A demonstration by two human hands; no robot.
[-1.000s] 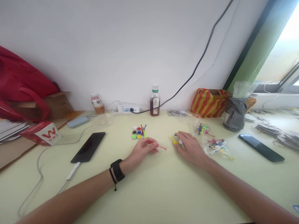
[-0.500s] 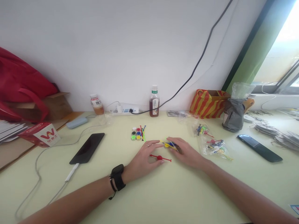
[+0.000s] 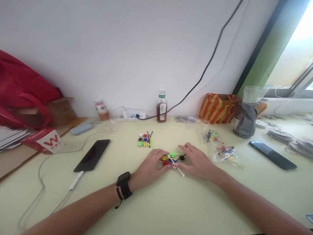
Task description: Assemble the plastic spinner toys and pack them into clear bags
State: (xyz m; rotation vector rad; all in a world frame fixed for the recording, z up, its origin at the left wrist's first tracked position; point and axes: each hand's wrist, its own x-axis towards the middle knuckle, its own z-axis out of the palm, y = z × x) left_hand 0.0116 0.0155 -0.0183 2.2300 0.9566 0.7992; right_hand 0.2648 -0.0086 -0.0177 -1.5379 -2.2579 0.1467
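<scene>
A small pile of coloured plastic arrow spinners lies on the table between my hands. In it I see a red spinner (image 3: 166, 162), a green spinner (image 3: 172, 155), a white spinner (image 3: 179, 170) and a black spinner (image 3: 181, 158), with yellow and blue pieces among them. My left hand (image 3: 152, 164) curves round the pile's left side, thumb and fingers apart, the thumb by the red spinner. On the other side, my right hand (image 3: 197, 162) has its fingers spread, the thumb by the white spinner and the fingertips above the black one. Pieces overlap, so some are partly hidden.
Beyond my left hand sit several round coloured bases (image 3: 142, 139) beside a bundle of thin arrows (image 3: 149, 139). Bagged pieces (image 3: 227, 154) lie to the right, near a dark phone (image 3: 272, 155). A charging phone (image 3: 92, 155) lies left; a drink bottle (image 3: 161, 107) stands behind.
My right hand has lifted and opened off the pieces it covered. Green, white and black spinners now show, bunched with the red one, and my left hand has shifted slightly.
</scene>
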